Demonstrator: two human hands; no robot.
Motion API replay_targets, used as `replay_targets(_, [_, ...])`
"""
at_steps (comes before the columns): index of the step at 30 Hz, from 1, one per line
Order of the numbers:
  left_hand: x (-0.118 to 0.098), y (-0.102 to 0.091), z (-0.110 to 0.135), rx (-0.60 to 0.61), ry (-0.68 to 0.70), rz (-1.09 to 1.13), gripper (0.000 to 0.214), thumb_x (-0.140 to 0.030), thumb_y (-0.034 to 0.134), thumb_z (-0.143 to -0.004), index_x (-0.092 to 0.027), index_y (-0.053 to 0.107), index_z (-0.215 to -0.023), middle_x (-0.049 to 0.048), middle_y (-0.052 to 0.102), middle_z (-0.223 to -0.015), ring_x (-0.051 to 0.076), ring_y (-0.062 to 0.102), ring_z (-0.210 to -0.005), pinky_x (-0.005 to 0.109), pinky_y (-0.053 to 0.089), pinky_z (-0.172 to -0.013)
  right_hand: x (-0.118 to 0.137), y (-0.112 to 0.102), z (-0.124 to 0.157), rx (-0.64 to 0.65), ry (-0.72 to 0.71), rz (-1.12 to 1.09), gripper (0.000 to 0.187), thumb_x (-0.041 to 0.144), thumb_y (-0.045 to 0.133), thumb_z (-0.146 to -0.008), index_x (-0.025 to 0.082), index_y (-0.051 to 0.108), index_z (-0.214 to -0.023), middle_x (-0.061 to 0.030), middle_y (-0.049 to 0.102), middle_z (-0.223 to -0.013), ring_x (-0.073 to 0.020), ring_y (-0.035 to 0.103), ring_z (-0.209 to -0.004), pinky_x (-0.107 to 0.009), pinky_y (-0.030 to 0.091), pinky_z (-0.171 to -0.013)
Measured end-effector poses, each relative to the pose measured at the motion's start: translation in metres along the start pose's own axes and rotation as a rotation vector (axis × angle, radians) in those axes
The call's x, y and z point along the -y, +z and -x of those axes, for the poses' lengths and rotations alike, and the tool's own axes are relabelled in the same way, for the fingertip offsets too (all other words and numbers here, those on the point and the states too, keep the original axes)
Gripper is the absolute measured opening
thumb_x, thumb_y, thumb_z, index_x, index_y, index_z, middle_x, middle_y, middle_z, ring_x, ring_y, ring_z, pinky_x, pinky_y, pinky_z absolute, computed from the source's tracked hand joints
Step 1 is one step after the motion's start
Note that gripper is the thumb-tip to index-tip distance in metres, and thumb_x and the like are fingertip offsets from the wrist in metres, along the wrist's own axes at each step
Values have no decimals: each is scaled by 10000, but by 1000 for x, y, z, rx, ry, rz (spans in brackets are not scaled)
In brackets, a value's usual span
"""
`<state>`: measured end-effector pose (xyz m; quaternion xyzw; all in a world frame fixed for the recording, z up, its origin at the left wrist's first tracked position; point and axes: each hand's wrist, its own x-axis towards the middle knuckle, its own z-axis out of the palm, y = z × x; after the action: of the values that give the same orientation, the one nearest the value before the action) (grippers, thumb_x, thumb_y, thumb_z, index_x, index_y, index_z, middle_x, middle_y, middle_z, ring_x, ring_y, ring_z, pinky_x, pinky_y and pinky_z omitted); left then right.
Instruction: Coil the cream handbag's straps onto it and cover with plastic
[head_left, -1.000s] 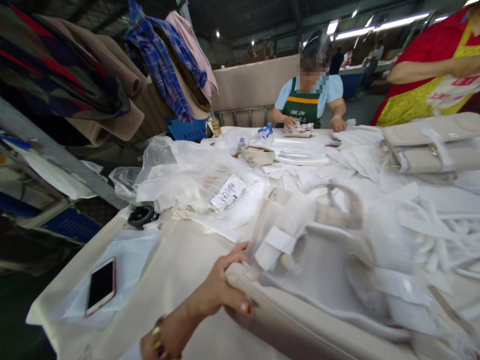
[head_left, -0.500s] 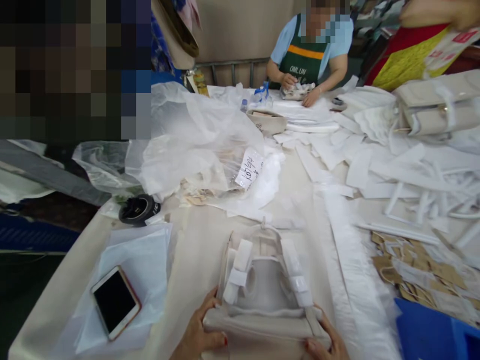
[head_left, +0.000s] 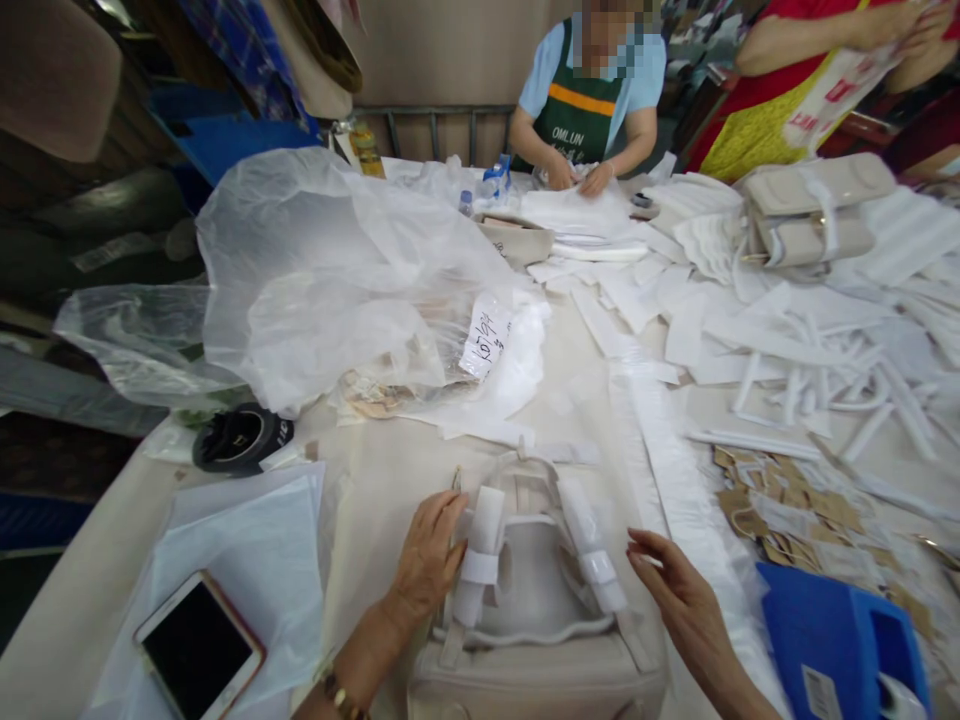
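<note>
A beige handbag (head_left: 536, 675) lies flat on the table before me, its handles (head_left: 536, 540) wrapped in white foam strips. My left hand (head_left: 429, 555) rests on the bag's left handle, fingers curled over the wrapped strap. My right hand (head_left: 675, 590) hovers just right of the right handle, fingers stretched out and apart, holding nothing. A long white foam strip (head_left: 660, 450) lies right of the bag.
A phone (head_left: 199, 648) on white paper sits near left. A tape roll (head_left: 240, 438), clear plastic bags (head_left: 322, 270), a blue bin (head_left: 847, 640) and brown tags (head_left: 787, 510) surround me. Across the table a person in a green apron (head_left: 577, 115) works; another in red (head_left: 780, 100) stands right.
Both my hands have left the bag's near edge and moved up to the handles. The bag lies flat, and my view has tilted down.
</note>
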<state>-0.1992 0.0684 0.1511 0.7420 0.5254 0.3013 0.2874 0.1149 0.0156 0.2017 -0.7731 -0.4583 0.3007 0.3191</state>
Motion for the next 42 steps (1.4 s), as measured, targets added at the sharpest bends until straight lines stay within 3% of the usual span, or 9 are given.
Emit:
replay_targets(6, [4, -5, -33, 241, 95, 60, 225, -136, 384, -809, -177, 604, -833, 86, 635, -875, 217, 568, -871, 362, 497, -808, 10, 19, -45, 234, -250, 28, 381, 328, 519, -725, 247, 627, -1081, -68, 604, -1125, -220, 570, -1005, -337, 512, -732])
replay_targets(10, [5, -18, -51, 384, 52, 122, 198, -235, 416, -829, -202, 571, -712, 38, 633, -763, 175, 584, -758, 269, 476, -712, 16, 17, -50, 347, -174, 6, 353, 371, 561, -718, 237, 642, -1034, -41, 649, -977, -164, 570, -704, -260, 468, -553])
replay_targets(17, [1, 1, -70, 286, -318, 95, 89, -180, 442, -718, -198, 500, -651, -44, 508, -561, 130, 501, -568, 218, 375, -559, 9, 40, -54, 266, -16, 59, 190, 372, 519, -707, 244, 601, -822, 22, 595, -622, -171, 530, -566, -270, 408, -546])
replay_targets(23, [0, 9, -79, 215, -540, 117, 147, -117, 474, -616, -211, 461, -729, -102, 416, -477, 111, 433, -475, 202, 325, -507, 8, 44, -55, 194, 35, 111, 278, 343, 540, -686, 236, 588, -939, 4, 606, -669, -189, 557, -617, -290, 433, -576])
replay_targets(26, [-2, 6, -76, 214, -554, 138, 107, -130, 498, -612, -204, 471, -684, -98, 431, -479, 105, 426, -480, 202, 330, -515, 14, 25, -36, 100, -16, 107, 448, 441, 557, -713, 184, 546, -1079, -64, 622, -847, -212, 573, -742, -306, 464, -606])
replay_targets(28, [-2, 5, -73, 202, -555, 147, 99, -145, 519, -618, -202, 478, -688, -99, 431, -475, 102, 416, -477, 202, 333, -513, 21, 8, -15, 52, -68, 110, 375, 474, 537, -766, 193, 573, -1012, -74, 613, -878, -198, 562, -738, -287, 458, -574])
replay_targets(34, [-18, -8, -61, 112, -527, 147, 160, -220, 561, -645, -201, 510, -796, -50, 557, -587, 148, 534, -560, 256, 443, -584, 31, -17, 37, 236, -118, 14, 281, 476, 507, -842, 233, 639, -796, -39, 646, -773, -173, 592, -705, -251, 488, -594])
replay_targets(39, [-59, -35, -5, -60, -161, 33, 169, -270, 507, -789, -210, 611, -908, 65, 657, -896, 208, 596, -879, 335, 477, -827, 17, -18, 40, 292, -41, -119, 306, 510, 562, -800, 227, 678, -795, -54, 673, -848, -206, 623, -820, -258, 514, -669])
replay_targets(42, [-65, -47, 30, -29, -202, 32, 153, -249, 510, -796, -216, 640, -869, 29, 661, -797, 159, 603, -704, 258, 500, -675, 12, -21, 37, 342, -5, -127, 288, 502, 590, -784, 231, 688, -787, -48, 668, -861, -209, 619, -839, -246, 503, -690])
